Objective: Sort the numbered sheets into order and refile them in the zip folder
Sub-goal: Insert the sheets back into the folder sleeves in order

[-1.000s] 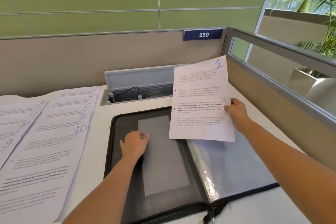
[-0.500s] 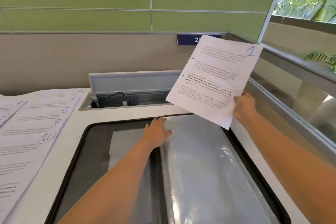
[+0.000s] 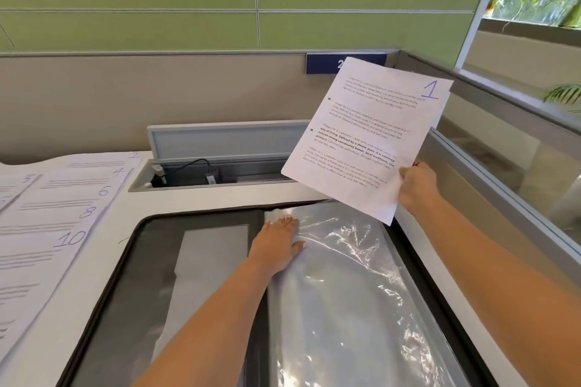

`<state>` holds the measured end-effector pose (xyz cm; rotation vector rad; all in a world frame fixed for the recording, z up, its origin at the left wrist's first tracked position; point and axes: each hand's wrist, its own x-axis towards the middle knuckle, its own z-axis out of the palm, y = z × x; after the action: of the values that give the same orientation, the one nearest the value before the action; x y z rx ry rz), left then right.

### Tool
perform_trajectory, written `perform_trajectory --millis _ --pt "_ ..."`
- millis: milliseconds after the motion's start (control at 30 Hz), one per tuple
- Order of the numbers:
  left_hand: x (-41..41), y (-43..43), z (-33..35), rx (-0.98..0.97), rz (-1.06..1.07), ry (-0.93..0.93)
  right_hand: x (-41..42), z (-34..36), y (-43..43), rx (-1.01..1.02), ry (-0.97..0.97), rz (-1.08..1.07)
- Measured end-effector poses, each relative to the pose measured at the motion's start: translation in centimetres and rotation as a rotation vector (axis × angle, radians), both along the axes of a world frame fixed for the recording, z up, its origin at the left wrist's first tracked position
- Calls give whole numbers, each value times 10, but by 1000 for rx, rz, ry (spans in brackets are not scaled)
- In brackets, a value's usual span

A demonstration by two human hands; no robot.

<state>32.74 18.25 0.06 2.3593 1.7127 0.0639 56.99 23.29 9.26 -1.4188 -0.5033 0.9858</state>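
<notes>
Leftmost, the remaining numbered sheets (image 3: 47, 229) lie fanned on the white desk (image 3: 103, 264) so that each handwritten number shows at its top right corner: 2, 4, 6, 8 and 10 in one overlapping column, with a 3 visible in the column beside it. That staggering looks deliberate, since it lets the person read the order at a glance and take the next page without shuffling.

Next comes the open zip folder (image 3: 151, 261), black cover flat on the desk, its clear plastic sleeves (image 3: 339, 292) on the right half. The left hand (image 3: 279, 245) rests palm down, fingers spread and gripping nothing, at the top inner corner of the uppermost sleeve, probably to pin it and find its opening.

Farther right, sheet 1 (image 3: 367, 138) is held up off the desk, tilted, clear of the sleeve. The right hand (image 3: 415, 185) is pinched shut on its lower right corner, which leaves the bottom edge free to lead into the pocket. Filing has seemingly only begun; no page is visibly in a sleeve yet.
</notes>
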Motion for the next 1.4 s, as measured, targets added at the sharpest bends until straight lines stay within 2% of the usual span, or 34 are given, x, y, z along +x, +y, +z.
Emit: perform_trajectory --millis 233,433,600,633,767,900,1400 --pt "-5 -24 9 78 54 5 -12 -4 -3 23 55 4" --pt "-4 -30 13 69 72 43 -20 -5 -2 69 98 65" --pt "-2 -23 15 14 112 -260 -20 -2 2 54 32 76" --pt "0 -20 14 9 102 -275 -19 -1 2 56 29 78" --pt "8 -12 13 14 91 -105 -17 2 3 75 12 98" --pt "13 -4 13 -9 82 -70 -14 2 4 83 6 80" --pt "19 10 17 140 311 -541 -15 -5 14 118 78 30"
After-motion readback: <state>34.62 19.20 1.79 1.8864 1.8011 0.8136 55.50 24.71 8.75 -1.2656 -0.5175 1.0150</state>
